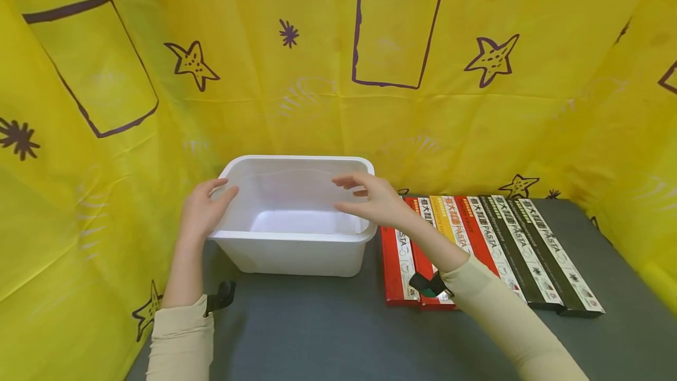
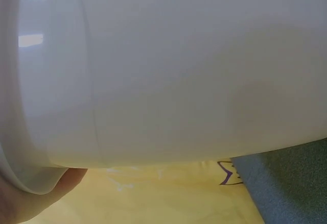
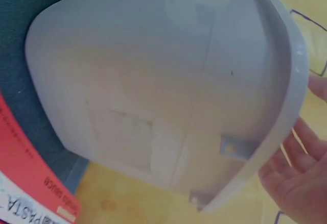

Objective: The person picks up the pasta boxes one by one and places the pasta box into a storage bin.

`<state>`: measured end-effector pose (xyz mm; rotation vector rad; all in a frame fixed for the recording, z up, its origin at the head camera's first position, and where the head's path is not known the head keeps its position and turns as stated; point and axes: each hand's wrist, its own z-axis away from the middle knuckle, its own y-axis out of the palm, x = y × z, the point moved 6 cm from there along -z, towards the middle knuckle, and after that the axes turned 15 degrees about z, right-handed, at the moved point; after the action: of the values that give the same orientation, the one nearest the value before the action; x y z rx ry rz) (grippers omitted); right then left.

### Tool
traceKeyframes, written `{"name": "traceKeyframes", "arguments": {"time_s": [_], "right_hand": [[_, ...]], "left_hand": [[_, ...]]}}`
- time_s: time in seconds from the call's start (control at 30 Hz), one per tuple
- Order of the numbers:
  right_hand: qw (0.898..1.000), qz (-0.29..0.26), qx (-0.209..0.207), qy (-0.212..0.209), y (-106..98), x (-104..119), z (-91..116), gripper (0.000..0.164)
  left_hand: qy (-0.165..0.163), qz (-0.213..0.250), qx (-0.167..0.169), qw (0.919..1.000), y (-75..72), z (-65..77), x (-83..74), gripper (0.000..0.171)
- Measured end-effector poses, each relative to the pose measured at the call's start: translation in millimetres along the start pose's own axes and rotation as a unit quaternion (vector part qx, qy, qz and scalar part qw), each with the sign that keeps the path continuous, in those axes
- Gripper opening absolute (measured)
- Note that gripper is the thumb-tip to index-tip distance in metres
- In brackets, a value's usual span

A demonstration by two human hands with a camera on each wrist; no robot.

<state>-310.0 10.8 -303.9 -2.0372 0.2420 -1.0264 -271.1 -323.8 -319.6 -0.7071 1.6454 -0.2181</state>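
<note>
A white plastic bin (image 1: 296, 254) stands upright on the dark table, its inside facing up. My left hand (image 1: 203, 207) is at the bin's left rim, thumb and fingers spread apart over the edge. In the left wrist view, part of that hand (image 2: 56, 196) shows beside the rim, the rest hidden behind it. Over the right rim hangs my right hand (image 1: 372, 196), its fingers loosely bent above the bin's opening, with a gap between thumb and fingers and nothing between them. The right wrist view shows these fingers (image 3: 296, 150) beyond the rim.
To the right of the bin, several long pasta boxes (image 1: 483, 240) lie side by side, in red, orange and black, partly behind the right forearm. The dark grey table (image 1: 317, 328) runs up to a yellow cloth backdrop (image 1: 317, 63) with drawn stars and frames.
</note>
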Motion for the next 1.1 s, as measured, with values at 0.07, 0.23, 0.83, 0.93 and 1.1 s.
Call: {"name": "traceKeyframes", "arguments": {"time_s": [0.07, 0.23, 0.83, 0.93, 1.1], "right_hand": [[0.999, -0.027, -0.016, 0.019, -6.9, -5.9, 7.3, 0.045], [0.992, -0.101, -0.032, 0.074, -21.7, -22.1, 27.0, 0.043], [0.968, -0.123, -0.04, 0.215, -39.2, -92.8, 129.7, 0.059], [0.963, -0.128, -0.043, 0.234, -38.4, -102.3, 145.5, 0.058], [0.96, -0.112, -0.037, 0.252, -40.2, -117.7, 171.4, 0.06]], "left_hand": [[0.0, 0.0, 0.001, 1.0, -0.2, 0.0, 0.1, 0.061], [0.004, -0.002, 0.001, 1.0, -0.3, -0.9, 0.1, 0.06], [0.002, -0.007, 0.002, 1.0, -0.4, -0.9, -2.7, 0.062], [-0.001, -0.005, 0.001, 1.0, -0.1, -1.1, -1.0, 0.062], [-0.001, -0.004, -0.001, 1.0, 0.2, -1.2, 0.5, 0.061]]}}
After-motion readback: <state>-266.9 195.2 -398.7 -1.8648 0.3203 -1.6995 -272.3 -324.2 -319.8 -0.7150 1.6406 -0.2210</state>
